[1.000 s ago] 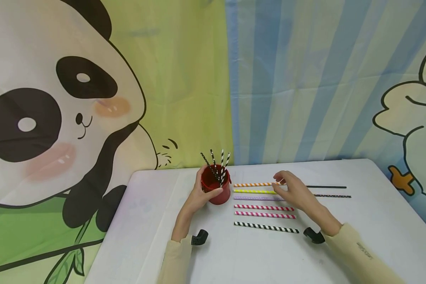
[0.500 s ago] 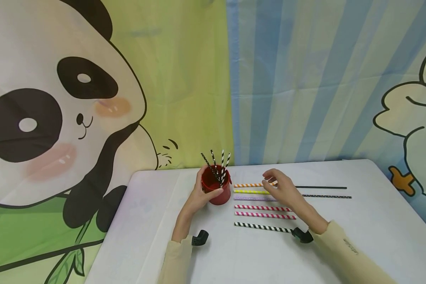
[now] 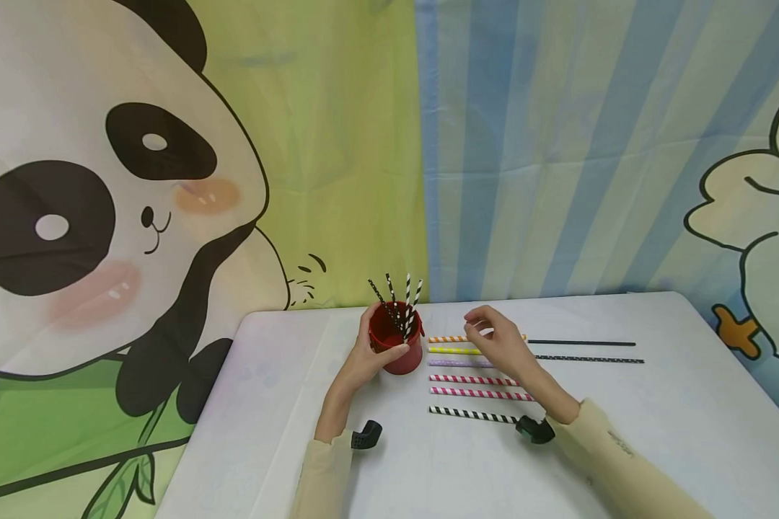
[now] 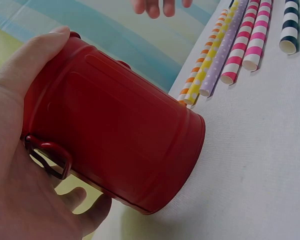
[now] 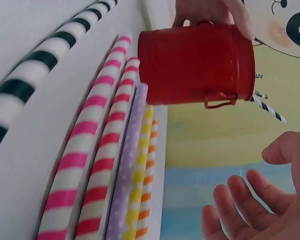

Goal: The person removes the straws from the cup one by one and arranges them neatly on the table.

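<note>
My left hand [image 3: 362, 360] grips the side of a red metal bucket [image 3: 405, 360] that stands on the table. Several black-and-white paper straws [image 3: 407, 292], some dotted and some striped, lean upright inside it. My right hand [image 3: 501, 347] hovers above a row of paper straws, fingers loosely bent and nothing between them; in the right wrist view its fingers are apart. Under and beside it lie an orange-striped straw [image 3: 448, 339], a yellow straw [image 3: 453, 351], a purple dotted straw [image 3: 456, 362], two pink-striped straws [image 3: 470, 379] and a black-and-white striped straw [image 3: 470, 413].
A plain black straw [image 3: 584, 343] and a black dotted straw [image 3: 591, 359] lie further right on the white table [image 3: 285, 404]. Behind the table's back edge hangs a curtain with a panda print [image 3: 188, 252] and blue stripes.
My right hand has moved left over the straws toward the bucket, uncovering more of the black straws. The left hand and bucket stay where they were.
</note>
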`<action>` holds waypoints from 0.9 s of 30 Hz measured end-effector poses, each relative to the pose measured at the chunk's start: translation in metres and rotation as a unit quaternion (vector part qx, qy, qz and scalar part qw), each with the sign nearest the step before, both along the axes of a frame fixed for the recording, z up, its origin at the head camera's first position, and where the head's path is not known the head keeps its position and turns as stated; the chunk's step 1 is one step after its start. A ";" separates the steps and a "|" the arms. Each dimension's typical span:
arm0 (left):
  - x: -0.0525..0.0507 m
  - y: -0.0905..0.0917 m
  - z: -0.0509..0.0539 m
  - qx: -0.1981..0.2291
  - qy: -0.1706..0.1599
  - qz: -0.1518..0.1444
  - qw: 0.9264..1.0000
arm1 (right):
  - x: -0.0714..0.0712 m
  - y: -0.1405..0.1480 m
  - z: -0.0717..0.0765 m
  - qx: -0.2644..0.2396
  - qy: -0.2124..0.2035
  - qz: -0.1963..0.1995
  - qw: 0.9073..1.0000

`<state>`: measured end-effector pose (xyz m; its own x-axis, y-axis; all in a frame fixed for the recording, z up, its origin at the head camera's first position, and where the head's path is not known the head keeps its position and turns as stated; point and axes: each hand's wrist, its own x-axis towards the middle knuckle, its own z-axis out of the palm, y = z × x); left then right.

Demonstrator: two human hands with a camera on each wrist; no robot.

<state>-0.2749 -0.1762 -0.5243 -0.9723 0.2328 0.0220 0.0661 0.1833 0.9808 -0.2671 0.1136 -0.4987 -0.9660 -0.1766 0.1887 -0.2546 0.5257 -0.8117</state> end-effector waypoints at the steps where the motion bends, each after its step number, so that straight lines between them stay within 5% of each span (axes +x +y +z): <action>1: 0.001 0.000 0.000 0.000 0.001 0.000 1.000 | 0.000 -0.002 0.001 -0.005 0.001 0.001 1.000; 27: 0.000 -0.001 0.000 -0.010 0.005 0.003 1.000 | -0.020 -0.070 -0.004 -0.125 -0.004 -0.005 0.992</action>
<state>-0.2751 -0.1769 -0.5247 -0.9734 0.2276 0.0265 0.0742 0.2034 0.9763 -0.2873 0.0441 -0.5030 -0.9694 -0.1152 0.2170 -0.2426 0.3105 -0.9191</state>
